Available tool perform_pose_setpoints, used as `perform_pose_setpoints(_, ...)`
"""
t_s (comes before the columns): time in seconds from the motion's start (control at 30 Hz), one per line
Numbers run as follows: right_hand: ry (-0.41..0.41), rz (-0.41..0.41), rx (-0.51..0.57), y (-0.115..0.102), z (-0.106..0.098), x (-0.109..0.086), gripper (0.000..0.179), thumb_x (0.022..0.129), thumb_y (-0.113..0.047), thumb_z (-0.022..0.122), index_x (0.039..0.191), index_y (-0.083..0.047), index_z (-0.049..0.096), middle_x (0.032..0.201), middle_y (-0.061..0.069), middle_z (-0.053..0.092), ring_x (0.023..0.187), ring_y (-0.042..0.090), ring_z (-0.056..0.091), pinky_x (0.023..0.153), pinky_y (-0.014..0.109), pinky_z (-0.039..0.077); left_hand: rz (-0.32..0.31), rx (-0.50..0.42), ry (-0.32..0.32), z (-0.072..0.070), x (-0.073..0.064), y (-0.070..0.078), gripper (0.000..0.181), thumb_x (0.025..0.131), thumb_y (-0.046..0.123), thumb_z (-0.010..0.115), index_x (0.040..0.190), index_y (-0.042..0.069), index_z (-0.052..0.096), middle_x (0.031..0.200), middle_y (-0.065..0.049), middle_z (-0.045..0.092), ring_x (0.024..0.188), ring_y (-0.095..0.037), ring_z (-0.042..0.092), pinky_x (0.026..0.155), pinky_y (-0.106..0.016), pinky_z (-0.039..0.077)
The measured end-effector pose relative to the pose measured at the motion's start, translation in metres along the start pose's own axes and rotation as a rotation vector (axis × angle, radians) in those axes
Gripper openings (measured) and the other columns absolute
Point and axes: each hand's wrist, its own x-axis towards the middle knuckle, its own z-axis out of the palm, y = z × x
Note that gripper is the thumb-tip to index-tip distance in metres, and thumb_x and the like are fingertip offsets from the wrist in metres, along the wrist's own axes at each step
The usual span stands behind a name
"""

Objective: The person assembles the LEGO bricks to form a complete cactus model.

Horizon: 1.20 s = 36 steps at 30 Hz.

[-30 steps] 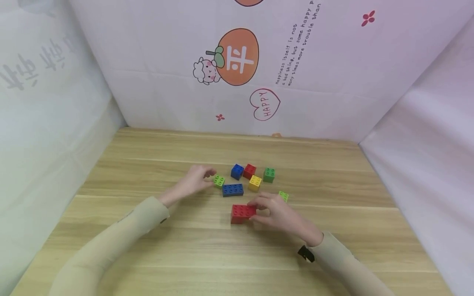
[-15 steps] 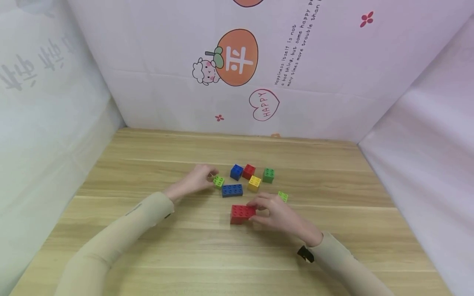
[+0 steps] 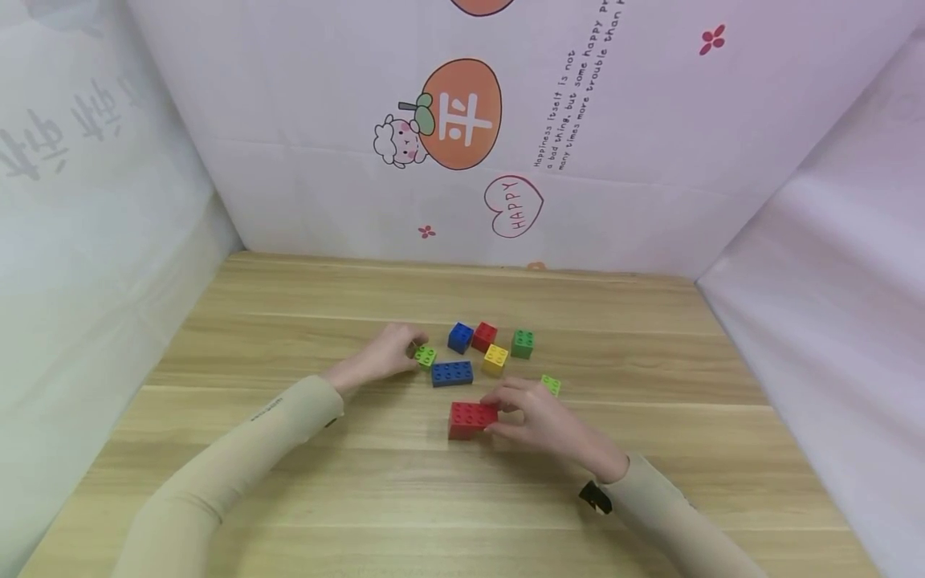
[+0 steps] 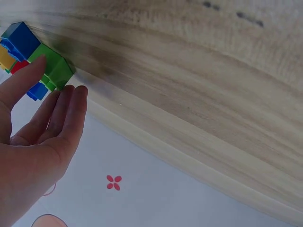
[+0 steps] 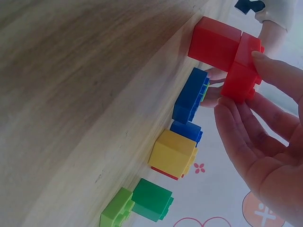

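Note:
My left hand [image 3: 386, 353] reaches in at the left end of the brick group and pinches a small lime green toy brick [image 4: 58, 72] between thumb and fingers. A blue eight-stud brick [image 3: 452, 373] lies just right of it. Nearer the front, my right hand [image 3: 533, 413] grips the right end of a long red brick [image 3: 466, 424]. In the right wrist view, this upper red brick [image 5: 241, 68] sits on a second red block [image 5: 215, 43], with my thumb on one side and fingertips on the other.
Behind lie a small blue brick [image 3: 460, 338], a red brick [image 3: 485, 336], a yellow brick [image 3: 495, 360] and a green brick [image 3: 523, 343]. Another lime green brick [image 3: 551, 384] is behind my right hand. White printed cloth [image 3: 325, 144] walls the wooden table [image 3: 361, 498] at back and sides.
My left hand has moved slightly right, its thumb and fingers coming in around the lime green brick. My right hand keeps its grip on the red brick.

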Motion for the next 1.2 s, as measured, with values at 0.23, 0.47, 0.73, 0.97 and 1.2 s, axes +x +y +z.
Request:
perform_pose_setpoints(0.23,0.005,-0.021,-0.003,0.001,0.001,-0.001,0.029,0.084,-0.014,0.078,0.112,-0.01,0.071,0.109,0.004,0.073,0.095,0.018,0.07,0.08,0.031,0.062,0.001,0.014,0.003,0.003,0.001,-0.004,0.035,0.079,-0.002,0.077,0.112,-0.004,0.068,0.103,-0.016,0.073,0.094,-0.024,0.067,0.088,-0.036,0.059)
perform_pose_setpoints(0.47,0.006,-0.023,0.0,0.001,0.001,-0.001,0.029,0.084,-0.015,0.078,0.112,-0.01,0.071,0.109,0.004,0.073,0.096,0.017,0.07,0.08,0.03,0.062,-0.011,0.003,0.009,0.005,0.001,-0.005,0.035,0.08,0.0,0.076,0.114,-0.003,0.068,0.108,-0.016,0.073,0.098,-0.025,0.068,0.091,-0.037,0.059)
perform_pose_setpoints(0.73,0.023,-0.022,-0.001,0.001,0.002,-0.001,0.029,0.084,-0.015,0.079,0.111,-0.011,0.071,0.109,0.003,0.073,0.095,0.016,0.07,0.08,0.031,0.062,-0.032,-0.024,0.034,0.002,-0.003,-0.006,0.033,0.082,0.005,0.077,0.114,-0.001,0.069,0.11,-0.015,0.073,0.101,-0.026,0.069,0.093,-0.039,0.058)
perform_pose_setpoints(0.97,0.012,-0.025,0.005,0.002,0.002,-0.001,0.028,0.085,-0.015,0.078,0.112,-0.01,0.071,0.109,0.004,0.073,0.096,0.018,0.07,0.081,0.031,0.062,-0.042,-0.054,0.054,-0.002,-0.007,-0.003,0.031,0.084,0.009,0.077,0.113,0.002,0.07,0.114,-0.015,0.073,0.108,-0.03,0.068,0.098,-0.043,0.056)
perform_pose_setpoints(1.2,0.023,-0.029,0.005,0.002,0.001,-0.001,0.029,0.084,-0.016,0.079,0.111,-0.011,0.071,0.109,0.003,0.073,0.096,0.015,0.069,0.081,0.03,0.062,-0.029,-0.067,0.08,-0.005,-0.011,-0.002,0.032,0.083,0.008,0.077,0.114,0.003,0.069,0.114,-0.014,0.073,0.107,-0.029,0.067,0.097,-0.044,0.056)
